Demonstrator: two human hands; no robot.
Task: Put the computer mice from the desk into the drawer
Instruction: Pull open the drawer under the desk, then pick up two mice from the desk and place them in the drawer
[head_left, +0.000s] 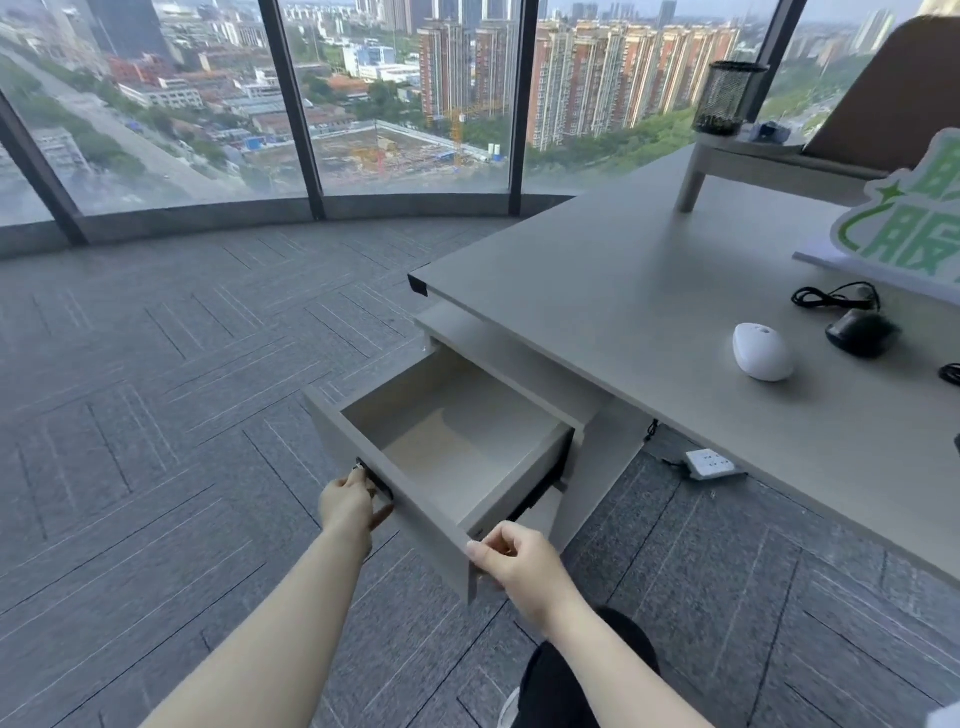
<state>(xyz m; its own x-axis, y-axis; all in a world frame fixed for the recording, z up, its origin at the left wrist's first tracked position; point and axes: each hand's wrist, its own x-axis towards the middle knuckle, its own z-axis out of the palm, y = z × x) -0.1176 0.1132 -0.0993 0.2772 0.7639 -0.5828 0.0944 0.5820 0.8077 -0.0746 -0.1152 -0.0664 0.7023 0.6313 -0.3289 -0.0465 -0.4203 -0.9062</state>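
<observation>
Drawer (457, 441) stands open and empty. Left hand (347, 501) pinches its handle; right hand (511, 564) curls closed over the front's corner, steadying it. White mouse (762, 352) and black mouse (860, 332) lie on the desk (623, 291), side by side, awaiting transfer.

Drawer (457, 447) at centre frame stands pulled out, its inside bare, open from above. Left hand (349, 503) and right hand (511, 561) sit on the front panel's lower corners, blocking that edge. Desk (623, 291) top overhangs the drawer's rear, upper right. Wide bare desk surface lies between the drawer and the white mouse (762, 352); black mouse (860, 332) and coiled cable (831, 296) crowd the right edge.
</observation>
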